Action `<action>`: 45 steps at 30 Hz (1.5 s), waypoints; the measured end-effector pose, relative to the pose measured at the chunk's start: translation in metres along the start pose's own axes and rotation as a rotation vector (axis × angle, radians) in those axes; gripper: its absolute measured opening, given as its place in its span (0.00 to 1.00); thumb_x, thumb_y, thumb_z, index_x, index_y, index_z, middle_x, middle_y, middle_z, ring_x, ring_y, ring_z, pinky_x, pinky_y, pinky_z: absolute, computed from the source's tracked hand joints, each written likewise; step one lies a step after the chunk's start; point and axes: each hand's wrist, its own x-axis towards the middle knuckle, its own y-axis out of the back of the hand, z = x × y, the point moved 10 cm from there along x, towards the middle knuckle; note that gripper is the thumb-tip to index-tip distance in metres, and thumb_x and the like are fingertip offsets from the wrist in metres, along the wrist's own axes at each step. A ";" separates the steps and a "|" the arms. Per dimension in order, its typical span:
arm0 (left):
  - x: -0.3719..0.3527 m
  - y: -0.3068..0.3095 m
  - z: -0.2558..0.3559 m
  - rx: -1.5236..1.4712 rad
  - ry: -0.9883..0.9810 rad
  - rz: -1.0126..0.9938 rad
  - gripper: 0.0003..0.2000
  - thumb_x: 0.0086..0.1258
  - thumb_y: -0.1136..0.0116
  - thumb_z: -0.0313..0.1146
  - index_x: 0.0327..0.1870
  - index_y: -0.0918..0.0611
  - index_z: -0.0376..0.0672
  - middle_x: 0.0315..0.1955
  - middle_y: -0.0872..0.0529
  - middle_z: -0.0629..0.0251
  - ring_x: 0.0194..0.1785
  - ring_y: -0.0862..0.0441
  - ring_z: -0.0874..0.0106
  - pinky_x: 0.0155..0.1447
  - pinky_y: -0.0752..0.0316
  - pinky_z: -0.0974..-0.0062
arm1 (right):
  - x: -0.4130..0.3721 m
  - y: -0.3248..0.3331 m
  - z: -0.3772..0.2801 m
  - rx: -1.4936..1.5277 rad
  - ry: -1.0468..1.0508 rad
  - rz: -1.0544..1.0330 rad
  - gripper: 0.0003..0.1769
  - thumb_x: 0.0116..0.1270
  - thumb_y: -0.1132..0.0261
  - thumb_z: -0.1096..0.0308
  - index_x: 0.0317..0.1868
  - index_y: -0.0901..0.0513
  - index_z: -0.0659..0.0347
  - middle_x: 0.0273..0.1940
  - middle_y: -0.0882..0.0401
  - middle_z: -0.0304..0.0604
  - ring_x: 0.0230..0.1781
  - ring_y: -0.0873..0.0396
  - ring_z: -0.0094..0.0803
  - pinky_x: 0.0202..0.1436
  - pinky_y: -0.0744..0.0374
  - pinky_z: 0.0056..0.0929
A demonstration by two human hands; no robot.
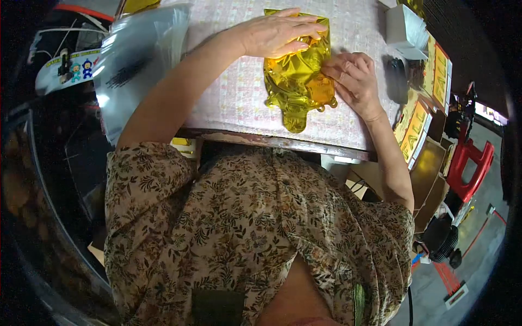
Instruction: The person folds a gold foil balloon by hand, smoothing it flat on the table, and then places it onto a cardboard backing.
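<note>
Flattening looks like the step in hand, on the bench with its checked cloth. A stack of clear bags hangs over the left edge, well apart from the work. The foil balloon, gold and crumpled, lies mid-bench with its narrow end pointing at the person. Left hand is open, palm down across the balloon's far end. Right hand is open too, fingers flat on the balloon's right edge. Neither hand grips; both pin it down. My read on the next move: it needs steady pressure toward the narrow end, since foil slides easily.
</note>
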 end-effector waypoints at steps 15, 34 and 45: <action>0.003 0.019 -0.045 -0.710 0.253 0.072 0.23 0.87 0.62 0.49 0.77 0.31 0.55 0.69 0.21 0.67 0.73 0.26 0.65 0.79 0.34 0.62 | 0.004 0.000 0.000 0.032 0.023 0.024 0.18 0.52 0.29 0.77 0.45 0.11 0.56 0.48 0.13 0.38 0.54 0.19 0.42 0.61 0.26 0.42; 0.005 -0.011 0.005 -0.006 -0.053 -0.101 0.23 0.83 0.55 0.44 0.76 0.29 0.58 0.80 0.38 0.75 0.84 0.47 0.67 0.88 0.59 0.56 | -0.008 -0.002 0.007 0.075 0.000 0.056 0.14 0.57 0.27 0.71 0.45 0.11 0.56 0.48 0.13 0.37 0.57 0.19 0.37 0.65 0.28 0.42; -0.076 0.013 0.017 -0.383 0.114 -0.129 0.25 0.65 0.49 0.18 0.66 0.21 0.40 0.68 0.22 0.54 0.74 0.27 0.59 0.79 0.34 0.61 | -0.010 0.001 0.017 0.212 -0.127 0.088 0.09 0.65 0.31 0.71 0.45 0.11 0.57 0.46 0.12 0.38 0.58 0.19 0.38 0.68 0.33 0.43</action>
